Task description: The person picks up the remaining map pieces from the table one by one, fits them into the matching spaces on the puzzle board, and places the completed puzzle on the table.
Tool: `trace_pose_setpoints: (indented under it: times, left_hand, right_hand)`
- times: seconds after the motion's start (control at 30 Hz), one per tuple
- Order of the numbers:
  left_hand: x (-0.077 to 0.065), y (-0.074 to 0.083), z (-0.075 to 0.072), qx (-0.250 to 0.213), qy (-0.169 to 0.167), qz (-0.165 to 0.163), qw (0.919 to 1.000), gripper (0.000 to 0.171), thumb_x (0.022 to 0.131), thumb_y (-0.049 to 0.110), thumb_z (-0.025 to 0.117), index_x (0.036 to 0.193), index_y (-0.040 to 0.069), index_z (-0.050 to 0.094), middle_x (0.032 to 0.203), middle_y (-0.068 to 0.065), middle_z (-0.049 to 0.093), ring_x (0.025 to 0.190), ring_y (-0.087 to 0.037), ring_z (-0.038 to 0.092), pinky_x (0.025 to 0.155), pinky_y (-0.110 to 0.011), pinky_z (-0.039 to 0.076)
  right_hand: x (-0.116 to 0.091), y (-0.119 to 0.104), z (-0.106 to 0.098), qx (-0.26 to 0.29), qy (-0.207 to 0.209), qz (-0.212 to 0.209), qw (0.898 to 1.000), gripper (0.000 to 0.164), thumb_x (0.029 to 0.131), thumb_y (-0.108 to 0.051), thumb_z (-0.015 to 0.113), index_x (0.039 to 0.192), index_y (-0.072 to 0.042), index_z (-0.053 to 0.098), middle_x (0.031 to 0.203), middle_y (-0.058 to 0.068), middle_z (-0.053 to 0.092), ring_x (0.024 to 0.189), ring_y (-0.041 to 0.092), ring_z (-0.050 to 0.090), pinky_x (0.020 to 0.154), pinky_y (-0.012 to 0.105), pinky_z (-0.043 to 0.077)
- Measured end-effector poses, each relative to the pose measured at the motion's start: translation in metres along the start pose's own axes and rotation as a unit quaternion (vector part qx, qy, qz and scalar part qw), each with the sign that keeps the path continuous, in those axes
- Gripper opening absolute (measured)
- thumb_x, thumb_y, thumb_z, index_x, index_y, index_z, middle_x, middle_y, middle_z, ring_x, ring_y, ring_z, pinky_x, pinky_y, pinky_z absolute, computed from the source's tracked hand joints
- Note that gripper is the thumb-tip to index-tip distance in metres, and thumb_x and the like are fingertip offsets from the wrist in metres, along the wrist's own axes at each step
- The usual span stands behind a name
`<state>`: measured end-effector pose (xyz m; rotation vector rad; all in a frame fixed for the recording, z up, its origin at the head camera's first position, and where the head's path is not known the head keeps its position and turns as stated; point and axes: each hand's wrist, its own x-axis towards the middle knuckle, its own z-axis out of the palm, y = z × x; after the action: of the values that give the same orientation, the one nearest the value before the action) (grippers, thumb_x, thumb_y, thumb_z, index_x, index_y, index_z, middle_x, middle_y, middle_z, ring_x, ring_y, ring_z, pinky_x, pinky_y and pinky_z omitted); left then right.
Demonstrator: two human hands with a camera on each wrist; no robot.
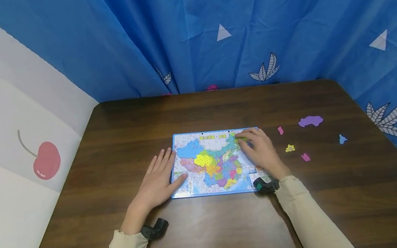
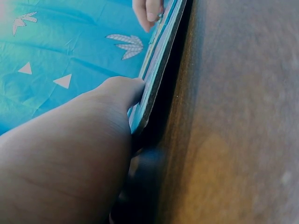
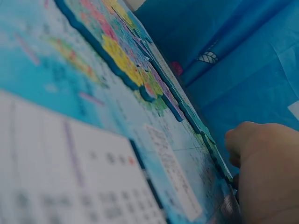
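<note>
A: Right hand [image 1: 263,151]?
B: Fingers bent, pinching a green piece [image 1: 242,139], mostly covered (outline can't be read), at the map's upper right.
A: Left hand [image 1: 159,180]?
B: Four fingers straight, thumb spread away from them. Thumb lies over the left edge of the map board [image 1: 208,193]; fingertips by that same edge.
A: Board, quick.
B: One, on the table in front of the person, between the hands. Thin, rectangular, glossy, blue rim. Many-coloured map pieces on it, jagged outlines, thick raised edges in the right wrist view. Too tightly packed to count.
A: Loose pieces?
B: Five, right of the right hand, all irregular, well apart from the board. One long purple piece [image 1: 310,121], two small pink pieces [image 1: 306,157], one bumpy yellow piece [image 1: 290,148], one pointed blue piece [image 1: 342,139].
A: Wrists?
B: Two beige sleeves [image 1: 298,196], two black wrist devices [image 1: 155,228].
A: Further out?
B: One table [image 1: 226,229], dark streaky wood grain. Behind it a folded, creased blue curtain [image 1: 189,29]; three white triangles, three leaf clusters in the head view. Pale surface at left, one cherry print [image 1: 46,160].
</note>
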<state>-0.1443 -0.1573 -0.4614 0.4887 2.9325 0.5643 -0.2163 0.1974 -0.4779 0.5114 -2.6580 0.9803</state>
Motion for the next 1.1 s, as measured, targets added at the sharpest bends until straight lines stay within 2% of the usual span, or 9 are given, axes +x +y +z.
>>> trace_pose_setpoints:
  times: [0.1, 0.17, 0.53, 0.67, 0.8, 0.97, 1.1]
  left_hand:
    - [0.0, 0.0, 0.0, 0.0, -0.002, -0.002, 1.0, 0.088, 0.1, 0.063, 0.049, 0.164, 0.008, 0.023, 0.173, -0.01, 0.013, 0.161, -0.03, 0.005, 0.13, -0.052, 0.004]
    - [0.0, 0.0, 0.0, 0.0, -0.002, -0.002, 1.0, 0.088, 0.1, 0.064, 0.049, 0.164, 0.008, 0.023, 0.173, -0.01, 0.013, 0.161, -0.03, 0.005, 0.13, -0.052, 0.005]
    - [-0.001, 0.001, 0.005, 0.002, 0.012, 0.008, 0.9999, 0.088, 0.099, 0.062, 0.052, 0.163, 0.006, 0.027, 0.172, -0.012, 0.016, 0.161, -0.032, 0.009, 0.13, -0.054, 0.008]
    - [-0.002, 0.0, 0.004, -0.001, 0.01, 0.004, 0.9999, 0.088, 0.1, 0.062, 0.051, 0.163, 0.006, 0.026, 0.172, -0.012, 0.016, 0.161, -0.032, 0.008, 0.13, -0.054, 0.007]
    - [-0.002, 0.0, 0.003, -0.002, 0.007, 0.0, 1.0, 0.089, 0.1, 0.063, 0.051, 0.163, 0.007, 0.026, 0.172, -0.012, 0.015, 0.161, -0.031, 0.008, 0.13, -0.053, 0.006]
    - [0.0, 0.0, 0.002, 0.0, 0.013, 0.002, 0.9999, 0.089, 0.099, 0.063, 0.051, 0.163, 0.006, 0.027, 0.172, -0.012, 0.017, 0.161, -0.032, 0.009, 0.13, -0.054, 0.007]
    - [-0.001, 0.001, 0.002, -0.001, 0.018, 0.004, 0.9998, 0.088, 0.099, 0.062, 0.052, 0.163, 0.006, 0.027, 0.171, -0.013, 0.018, 0.161, -0.033, 0.009, 0.129, -0.055, 0.008]
  right_hand:
    - [-0.002, -0.001, -0.002, 0.011, 0.024, 0.012, 1.0, 0.021, 0.099, -0.018, 0.068, 0.117, -0.013, 0.078, 0.117, 0.006, 0.073, 0.106, 0.024, 0.067, 0.097, 0.049, 0.054]
    - [-0.004, -0.001, -0.003, 0.016, 0.032, 0.016, 0.999, 0.021, 0.099, -0.016, 0.068, 0.117, -0.013, 0.078, 0.116, 0.005, 0.073, 0.103, 0.023, 0.069, 0.088, 0.045, 0.058]
    - [-0.02, 0.007, -0.009, 0.025, 0.044, 0.023, 0.998, 0.024, 0.098, -0.013, 0.07, 0.122, -0.014, 0.075, 0.119, 0.003, 0.072, 0.102, 0.018, 0.069, 0.091, 0.043, 0.059]
    - [-0.024, 0.012, -0.013, 0.018, 0.057, 0.019, 0.998, 0.024, 0.097, -0.011, 0.07, 0.121, -0.013, 0.076, 0.119, 0.006, 0.072, 0.101, 0.021, 0.066, 0.091, 0.046, 0.056]
    - [-0.024, 0.019, -0.02, 0.012, 0.078, 0.011, 0.997, 0.024, 0.095, -0.009, 0.071, 0.118, -0.007, 0.076, 0.119, 0.011, 0.072, 0.108, 0.029, 0.066, 0.096, 0.052, 0.055]
    - [-0.026, 0.025, -0.029, 0.003, 0.092, 0.024, 0.995, 0.024, 0.096, -0.008, 0.071, 0.12, -0.005, 0.075, 0.122, 0.015, 0.071, 0.117, 0.036, 0.064, 0.112, 0.061, 0.043]
    - [-0.028, 0.03, -0.035, -0.004, 0.106, 0.031, 0.994, 0.025, 0.096, -0.006, 0.07, 0.121, -0.005, 0.074, 0.121, 0.015, 0.071, 0.116, 0.035, 0.061, 0.107, 0.06, 0.045]
